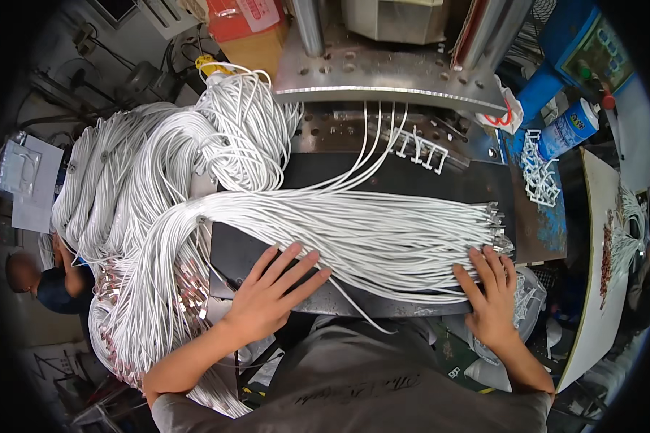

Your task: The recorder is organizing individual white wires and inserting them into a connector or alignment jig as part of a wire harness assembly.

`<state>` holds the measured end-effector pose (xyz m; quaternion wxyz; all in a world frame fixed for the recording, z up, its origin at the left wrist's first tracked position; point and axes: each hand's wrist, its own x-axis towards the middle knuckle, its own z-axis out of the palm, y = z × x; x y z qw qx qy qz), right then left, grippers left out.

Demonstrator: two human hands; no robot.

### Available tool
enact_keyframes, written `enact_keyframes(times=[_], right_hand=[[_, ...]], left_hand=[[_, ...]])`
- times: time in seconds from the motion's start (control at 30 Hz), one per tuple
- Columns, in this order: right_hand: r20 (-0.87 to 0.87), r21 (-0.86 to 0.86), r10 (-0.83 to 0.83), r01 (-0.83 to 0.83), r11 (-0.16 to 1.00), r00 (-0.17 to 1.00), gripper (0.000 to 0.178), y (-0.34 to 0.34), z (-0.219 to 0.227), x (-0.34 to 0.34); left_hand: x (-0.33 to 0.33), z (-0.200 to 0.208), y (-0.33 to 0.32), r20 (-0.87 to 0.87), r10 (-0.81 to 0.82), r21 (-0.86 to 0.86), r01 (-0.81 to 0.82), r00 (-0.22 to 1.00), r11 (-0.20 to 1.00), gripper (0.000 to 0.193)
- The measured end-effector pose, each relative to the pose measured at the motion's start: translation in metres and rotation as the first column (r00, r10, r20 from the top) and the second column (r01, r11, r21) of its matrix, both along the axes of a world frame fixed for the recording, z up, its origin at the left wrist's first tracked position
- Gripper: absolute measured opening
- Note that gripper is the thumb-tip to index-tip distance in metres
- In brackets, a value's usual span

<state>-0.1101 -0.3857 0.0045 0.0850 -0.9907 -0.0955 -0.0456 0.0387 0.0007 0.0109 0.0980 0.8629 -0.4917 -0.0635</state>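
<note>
While the left hand (267,299) rests with fingers spread on the near side of the white cable bundle (383,234), the right hand (492,299) rests, fingers extended, at its near right end, beside the metal terminals (494,224). The bundle lies across the black desk (477,184). Behind it, white cables (370,137) run beneath the steel press plate (390,92), near white plastic parts (420,150).

Lettering (406,381) on shirt (339,353), blue can (569,131)
</note>
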Motion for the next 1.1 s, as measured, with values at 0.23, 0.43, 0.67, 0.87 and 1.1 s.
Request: enact_keyframes(times=[0.23, 0.43, 0.67, 0.87, 1.1], right_hand=[[-0.003, -0.032, 0.013, -0.013, 0.999, 1.0, 0.086, -0.003, -0.001, 0.001], [-0.143, 0.161, 0.027, -0.003, 0.987, 0.989, 0.069, -0.003, 0.048, 0.023], [0.182, 0.102, -0.052, 0.034, 0.994, 0.982, 0.038, -0.019, 0.053, 0.141], [0.157, 0.277, -0.01, -0.035, 0.96, 0.988, 0.022, -0.03, 0.012, 0.209], [-0.011, 0.482, -0.125, 0.115, 0.869, 0.992, 0.015, -0.011, 0.035, 0.168]], left_hand=[[-0.002, 0.009, -0.003, -0.037, 0.04, 0.046, -0.038, 0.999, 0.998, 0.091], [0.006, 0.017, -0.012, -0.124, -0.008, -0.054, 0.002, 0.992, 0.999, 0.079], [0.087, 0.051, -0.108, -0.331, -0.211, -0.367, 0.08, 0.92, 0.927, 0.053], [0.125, 0.031, -0.157, -0.279, -0.146, -0.083, 0.128, 0.949, 0.988, 0.032], [0.136, 0.034, -0.159, -0.492, -0.052, 0.024, 0.073, 0.869, 0.997, 0.023]])
